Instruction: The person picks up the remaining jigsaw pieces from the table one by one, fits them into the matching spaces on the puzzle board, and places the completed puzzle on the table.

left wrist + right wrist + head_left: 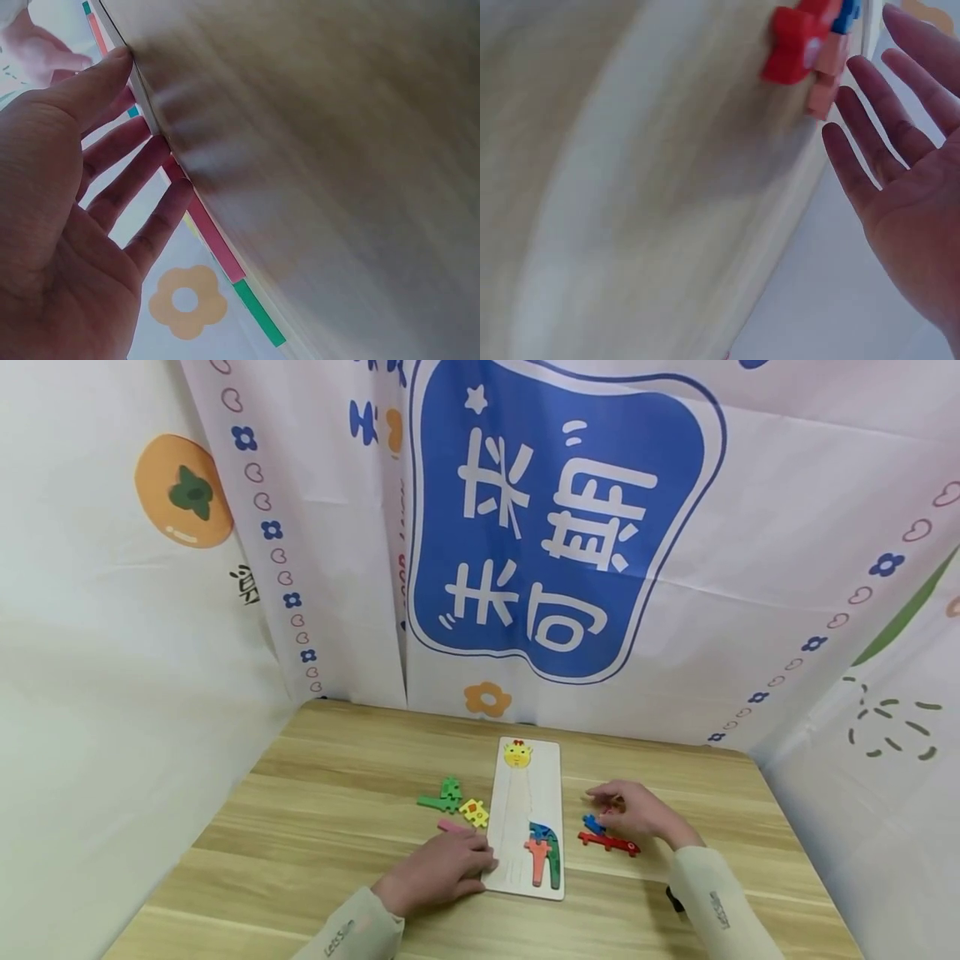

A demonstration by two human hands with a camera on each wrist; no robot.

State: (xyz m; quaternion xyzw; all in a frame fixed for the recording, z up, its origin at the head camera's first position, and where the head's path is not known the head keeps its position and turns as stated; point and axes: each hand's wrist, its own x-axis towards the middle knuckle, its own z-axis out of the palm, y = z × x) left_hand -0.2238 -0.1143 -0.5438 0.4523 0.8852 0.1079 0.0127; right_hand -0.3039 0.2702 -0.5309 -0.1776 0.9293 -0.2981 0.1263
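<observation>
A pale wooden puzzle board (550, 785) lies lengthwise on the table. At its far end is a yellow giraffe head (517, 755); near its front right sit a coral-red piece (537, 860) and a dark green piece (554, 860), with blue above them. My left hand (438, 872) rests at the board's front left edge, fingers extended and grasping nothing visible; a pink piece (451, 826) lies just beyond its fingers. Over loose pieces right of the board hovers my right hand (637, 814), its fingers spread and empty in the right wrist view. Below it are a blue piece (593, 824) and a red piece (611, 842).
Left of the board lie green pieces (450, 793) and a yellow piece (474, 812). A small black object (674, 900) shows beside the right sleeve. Printed cloth (337, 568) hangs around the table's back and sides.
</observation>
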